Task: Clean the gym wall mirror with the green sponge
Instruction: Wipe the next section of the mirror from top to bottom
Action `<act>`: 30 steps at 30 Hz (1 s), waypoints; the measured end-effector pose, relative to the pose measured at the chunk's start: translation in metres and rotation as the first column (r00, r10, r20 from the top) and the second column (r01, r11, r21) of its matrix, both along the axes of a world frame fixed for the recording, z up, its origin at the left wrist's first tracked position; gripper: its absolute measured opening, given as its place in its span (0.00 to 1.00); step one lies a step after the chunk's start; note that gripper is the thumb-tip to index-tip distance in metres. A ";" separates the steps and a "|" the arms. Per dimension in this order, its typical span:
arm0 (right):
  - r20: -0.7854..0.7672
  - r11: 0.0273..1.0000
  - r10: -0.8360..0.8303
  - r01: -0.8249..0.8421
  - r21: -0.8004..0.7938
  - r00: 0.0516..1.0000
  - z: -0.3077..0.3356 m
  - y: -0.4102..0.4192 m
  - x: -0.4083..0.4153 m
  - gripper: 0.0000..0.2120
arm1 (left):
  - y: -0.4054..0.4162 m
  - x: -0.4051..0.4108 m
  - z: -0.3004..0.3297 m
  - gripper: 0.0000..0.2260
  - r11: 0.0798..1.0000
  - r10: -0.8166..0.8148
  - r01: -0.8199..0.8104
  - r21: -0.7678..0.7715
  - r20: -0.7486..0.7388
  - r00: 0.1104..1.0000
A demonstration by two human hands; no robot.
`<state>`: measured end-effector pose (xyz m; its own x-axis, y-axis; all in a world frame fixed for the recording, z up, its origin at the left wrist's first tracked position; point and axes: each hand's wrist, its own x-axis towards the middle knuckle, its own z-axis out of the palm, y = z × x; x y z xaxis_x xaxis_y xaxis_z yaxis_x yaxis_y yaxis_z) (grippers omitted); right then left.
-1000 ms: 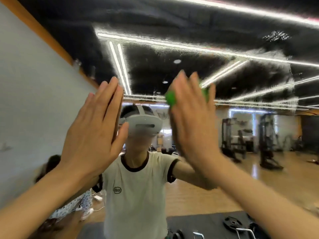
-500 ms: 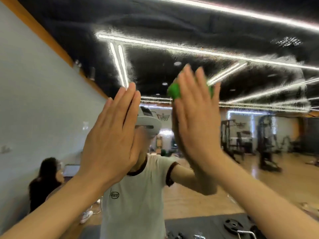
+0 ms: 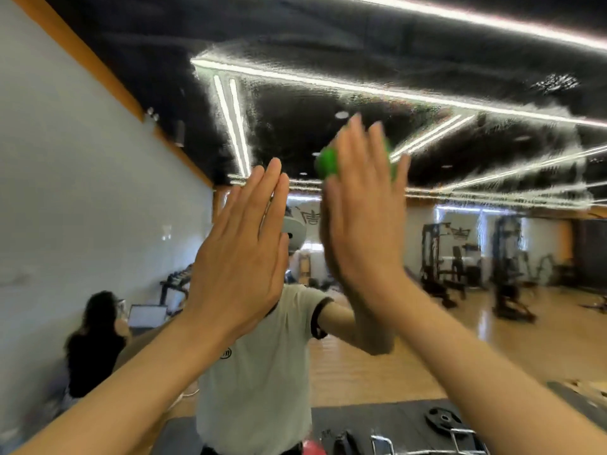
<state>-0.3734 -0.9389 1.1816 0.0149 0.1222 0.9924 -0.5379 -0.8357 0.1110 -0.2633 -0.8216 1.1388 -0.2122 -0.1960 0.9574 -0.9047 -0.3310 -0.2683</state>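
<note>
Fingers straight and held side by side, the right hand [image 3: 363, 224] lies flat against the green sponge [image 3: 328, 164] and presses it onto the mirror [image 3: 427, 77]. The sponge sits high on the glass, right of centre, and only its green edges show: a larger patch past the left side of the fingers, a sliver on the right. The hand is somewhat blurred, and nothing curls round the sponge; it is pinned under the flat palm and fingers.

The left hand [image 3: 243, 257] is raised just left of the right one, lower on the glass, its back toward the camera. Its fingers are straight and close together, the thumb lying along the side, and it holds nothing. Whether the palm actually touches the mirror cannot be told.

A smeared, streaky film covers the upper glass around and above the sponge. In the reflection stand the person in a white T-shirt [image 3: 259, 366], a seated person [image 3: 93, 343] at far left, gym machines [image 3: 440, 257] at far right, and a weight plate [image 3: 443, 418] on the dark mat [image 3: 377, 418] near the bottom.
</note>
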 end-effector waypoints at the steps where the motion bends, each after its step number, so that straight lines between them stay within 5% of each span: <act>1: -0.113 0.995 -0.025 0.014 -0.097 0.993 -0.034 0.006 0.002 0.26 | 0.003 0.000 0.000 0.27 1.000 -0.023 0.023 0.009 0.004 1.000; 3: -0.340 0.965 -0.087 -0.005 -0.261 0.936 -0.090 0.011 -0.007 0.25 | 0.017 0.004 -0.004 0.26 0.999 -0.034 0.033 0.027 0.013 0.999; 6: -0.487 0.919 -0.189 -0.021 -0.393 0.853 -0.085 -0.003 -0.029 0.24 | 0.049 0.022 -0.014 0.26 0.999 0.010 -0.010 0.043 -0.001 1.000; 11: -0.096 0.999 0.025 -0.029 -0.040 0.995 0.033 -0.011 -0.024 0.25 | 0.092 0.077 -0.019 0.26 0.999 -0.013 0.007 -0.046 -0.129 0.992; 14: 0.048 0.994 0.093 -0.096 0.059 0.994 0.034 0.006 -0.002 0.26 | 0.101 0.097 -0.018 0.26 0.994 0.046 -0.061 -0.086 -0.167 0.985; 19: -0.406 0.949 -0.107 -0.028 -0.313 0.908 -0.097 0.028 0.004 0.24 | 0.102 0.092 -0.018 0.26 0.993 0.011 -0.028 -0.113 -0.151 0.988; 22: -0.505 0.898 -0.206 -0.044 -0.438 0.838 -0.073 0.014 -0.012 0.24 | 0.102 0.091 -0.017 0.26 0.992 0.020 -0.037 -0.118 -0.140 0.990; 27: -0.061 0.998 0.056 -0.058 -0.032 0.997 0.044 0.015 0.003 0.25 | 0.100 0.091 -0.017 0.26 0.992 0.045 -0.058 -0.116 -0.110 0.993; 30: 0.054 0.998 0.050 -0.053 0.046 0.997 0.025 0.036 0.031 0.26 | 0.101 0.089 -0.016 0.26 0.990 0.046 -0.058 -0.127 -0.095 0.994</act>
<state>-0.3421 -0.9029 1.2070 -0.0425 0.0743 0.9963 -0.4979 -0.8662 0.0433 -0.1745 -0.7206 1.1231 -0.1148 -0.0777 0.9904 -0.9044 -0.4043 -0.1365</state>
